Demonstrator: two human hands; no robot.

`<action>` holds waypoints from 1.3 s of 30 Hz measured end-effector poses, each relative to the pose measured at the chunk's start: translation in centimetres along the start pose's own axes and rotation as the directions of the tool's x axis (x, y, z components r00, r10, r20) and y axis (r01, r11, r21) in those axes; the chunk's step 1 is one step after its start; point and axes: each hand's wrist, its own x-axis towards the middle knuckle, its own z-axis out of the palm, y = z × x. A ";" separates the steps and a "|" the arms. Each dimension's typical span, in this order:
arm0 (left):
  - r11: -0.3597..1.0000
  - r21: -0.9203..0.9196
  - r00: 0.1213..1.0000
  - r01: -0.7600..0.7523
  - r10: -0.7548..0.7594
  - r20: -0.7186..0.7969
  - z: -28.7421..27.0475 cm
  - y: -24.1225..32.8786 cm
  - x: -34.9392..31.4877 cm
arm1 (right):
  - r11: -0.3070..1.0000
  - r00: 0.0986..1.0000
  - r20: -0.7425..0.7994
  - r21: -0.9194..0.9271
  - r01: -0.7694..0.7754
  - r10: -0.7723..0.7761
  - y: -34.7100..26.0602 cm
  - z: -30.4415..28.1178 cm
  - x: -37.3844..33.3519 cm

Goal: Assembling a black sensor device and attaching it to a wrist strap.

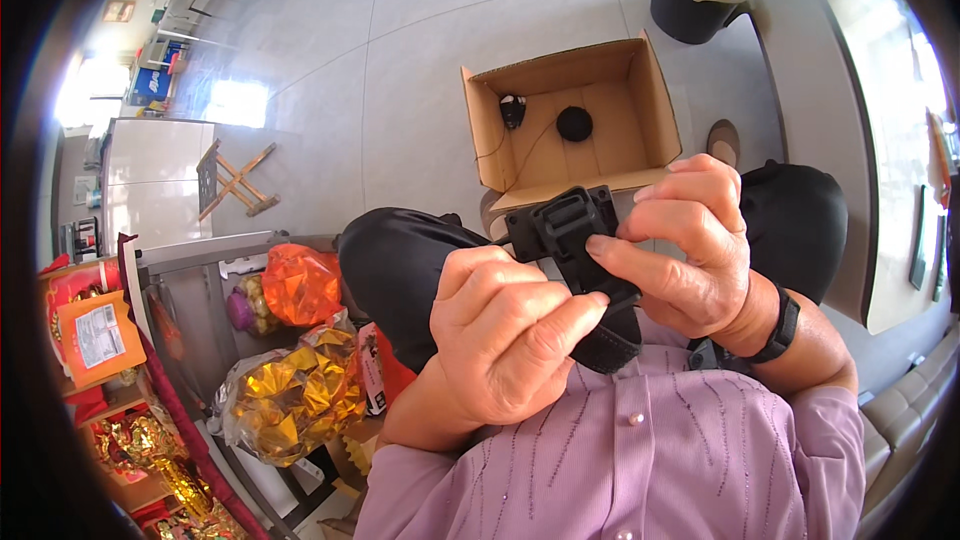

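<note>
In front of my chest I hold a black plastic buckle-like piece (568, 230) with a black strap (610, 348) hanging from it. My left hand (510, 330) is closed on its lower left side, thumb and forefinger pinching near the strap. My right hand (690, 250) grips the right side, its thumb pressed on the front of the piece. Just beyond my hands an open cardboard box (655, 105) stands between my knees. Inside lie a black round thing (574, 124) and a small black object (512, 111), with a thin cord.
At the left, a grey-framed cart (190, 265) holds an orange plastic bag (302, 283) and a clear bag of gold foil pieces (300, 390). Red and gold packages (95, 325) lie farther left. A folding wooden stool (237, 180), a black planter (690, 10) and a pale table (840, 120) stand around.
</note>
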 end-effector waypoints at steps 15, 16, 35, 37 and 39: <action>0.885 -0.384 0.953 0.264 -0.301 -0.039 0.8 -1.1 -2.0 | 0.986 0.992 0.092 0.136 -0.100 0.087 0.2 0.1 0.3; 0.840 -0.424 0.929 0.338 -0.371 0.005 0.7 -1.0 -2.2 | 0.971 0.984 0.146 0.200 -0.132 0.104 0.2 0.1 0.3; 0.616 -0.594 0.746 0.517 -0.665 -0.040 2.0 -1.1 -2.7 | 0.624 0.798 0.476 0.509 -0.593 0.369 0.8 1.0 -0.6; 0.587 -0.593 0.716 0.551 -0.697 -0.025 2.0 -1.1 -2.7 | 0.601 0.778 0.495 0.504 -0.620 0.387 0.6 1.1 -0.6; 0.437 -0.715 0.657 0.545 -0.753 0.041 2.2 -1.0 -2.5 | 0.540 0.721 0.515 0.482 -0.690 0.463 0.3 1.1 -0.5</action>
